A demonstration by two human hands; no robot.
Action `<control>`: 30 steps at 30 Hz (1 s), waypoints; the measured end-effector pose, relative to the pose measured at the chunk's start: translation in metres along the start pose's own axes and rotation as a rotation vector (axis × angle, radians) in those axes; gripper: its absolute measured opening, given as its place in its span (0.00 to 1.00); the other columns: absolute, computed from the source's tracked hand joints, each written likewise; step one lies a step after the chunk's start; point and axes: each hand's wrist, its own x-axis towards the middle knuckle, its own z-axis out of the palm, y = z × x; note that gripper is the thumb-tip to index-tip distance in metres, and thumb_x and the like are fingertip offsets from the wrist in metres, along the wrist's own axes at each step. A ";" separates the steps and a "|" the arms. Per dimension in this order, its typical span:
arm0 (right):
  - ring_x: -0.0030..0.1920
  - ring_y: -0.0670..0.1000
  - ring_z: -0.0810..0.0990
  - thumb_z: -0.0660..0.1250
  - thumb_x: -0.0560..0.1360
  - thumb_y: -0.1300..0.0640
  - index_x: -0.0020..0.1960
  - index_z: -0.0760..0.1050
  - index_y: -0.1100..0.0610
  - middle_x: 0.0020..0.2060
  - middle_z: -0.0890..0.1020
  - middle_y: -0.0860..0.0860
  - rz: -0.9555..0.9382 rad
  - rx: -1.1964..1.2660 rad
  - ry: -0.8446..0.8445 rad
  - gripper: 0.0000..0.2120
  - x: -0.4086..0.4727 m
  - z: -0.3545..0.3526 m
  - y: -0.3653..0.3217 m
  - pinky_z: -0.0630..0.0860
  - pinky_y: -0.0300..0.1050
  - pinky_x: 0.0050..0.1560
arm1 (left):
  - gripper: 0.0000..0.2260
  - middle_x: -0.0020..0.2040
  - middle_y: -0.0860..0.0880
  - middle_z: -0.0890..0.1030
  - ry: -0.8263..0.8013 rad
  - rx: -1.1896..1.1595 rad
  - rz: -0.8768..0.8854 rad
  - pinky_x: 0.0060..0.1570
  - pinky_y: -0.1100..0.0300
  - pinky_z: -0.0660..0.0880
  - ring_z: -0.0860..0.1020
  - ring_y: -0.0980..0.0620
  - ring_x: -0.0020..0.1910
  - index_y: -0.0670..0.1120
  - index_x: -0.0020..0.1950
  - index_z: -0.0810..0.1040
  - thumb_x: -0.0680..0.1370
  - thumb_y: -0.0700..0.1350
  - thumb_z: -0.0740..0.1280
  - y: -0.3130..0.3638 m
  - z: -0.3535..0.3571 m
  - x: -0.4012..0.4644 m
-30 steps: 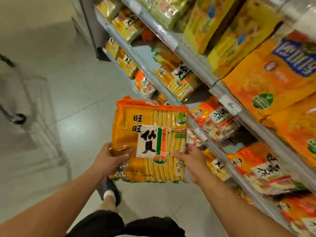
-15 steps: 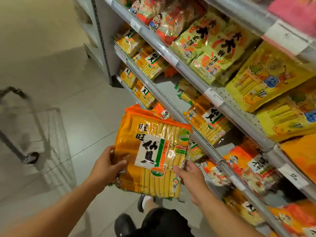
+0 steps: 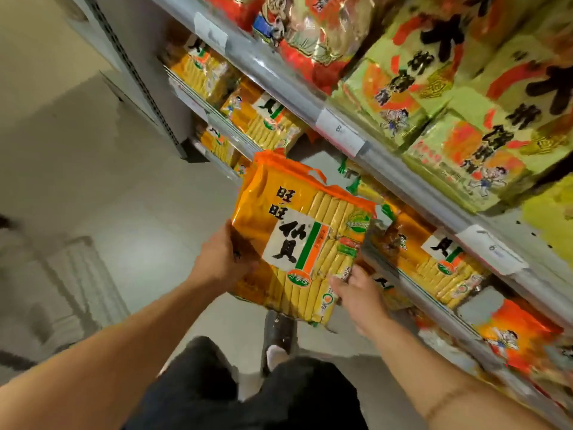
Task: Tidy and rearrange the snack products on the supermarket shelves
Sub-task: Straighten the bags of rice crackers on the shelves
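- Head view: left hand (image 3: 221, 259) and right hand (image 3: 359, 290) each hold 1 side of the pack (image 3: 302, 240), raised beside the shelf (image 3: 366, 150).
- Pack looks light, crinkly, slippery, contents brittle; grip the edges, never squeeze the middle.

Cart (image 3: 59, 274) at left is blurred, no detail. Price tags (image 3: 341, 133) unreadable. Left hand (image 3: 221, 259) fingers hidden behind orange pack (image 3: 297, 240). Green packs (image 3: 465, 119) cut off at top/right edge.
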 end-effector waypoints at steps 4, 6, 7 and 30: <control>0.60 0.55 0.79 0.71 0.75 0.53 0.75 0.62 0.51 0.68 0.74 0.54 0.128 0.050 0.069 0.32 0.028 0.004 -0.017 0.80 0.54 0.54 | 0.34 0.59 0.48 0.77 -0.060 0.161 0.117 0.46 0.54 0.73 0.77 0.44 0.55 0.53 0.70 0.64 0.69 0.50 0.76 0.012 0.001 0.072; 0.58 0.56 0.80 0.74 0.73 0.58 0.76 0.60 0.51 0.68 0.73 0.55 0.166 0.144 0.108 0.36 0.042 0.005 -0.022 0.81 0.55 0.52 | 0.36 0.61 0.45 0.77 -0.096 0.245 0.186 0.45 0.56 0.69 0.76 0.42 0.56 0.51 0.72 0.63 0.69 0.50 0.76 0.020 0.002 0.106; 0.59 0.57 0.79 0.75 0.71 0.61 0.76 0.60 0.51 0.68 0.73 0.56 0.171 0.159 0.148 0.38 0.048 0.007 -0.025 0.80 0.58 0.55 | 0.36 0.62 0.44 0.77 -0.115 0.258 0.225 0.46 0.56 0.69 0.76 0.41 0.58 0.50 0.73 0.62 0.69 0.49 0.76 0.025 0.002 0.121; 0.42 0.43 0.76 0.71 0.76 0.56 0.72 0.65 0.59 0.53 0.79 0.52 -0.425 0.100 0.800 0.28 0.204 -0.030 -0.033 0.71 0.37 0.38 | 0.28 0.55 0.47 0.75 -0.058 0.146 0.897 0.49 0.56 0.71 0.75 0.48 0.55 0.46 0.60 0.69 0.67 0.48 0.80 0.084 0.092 0.310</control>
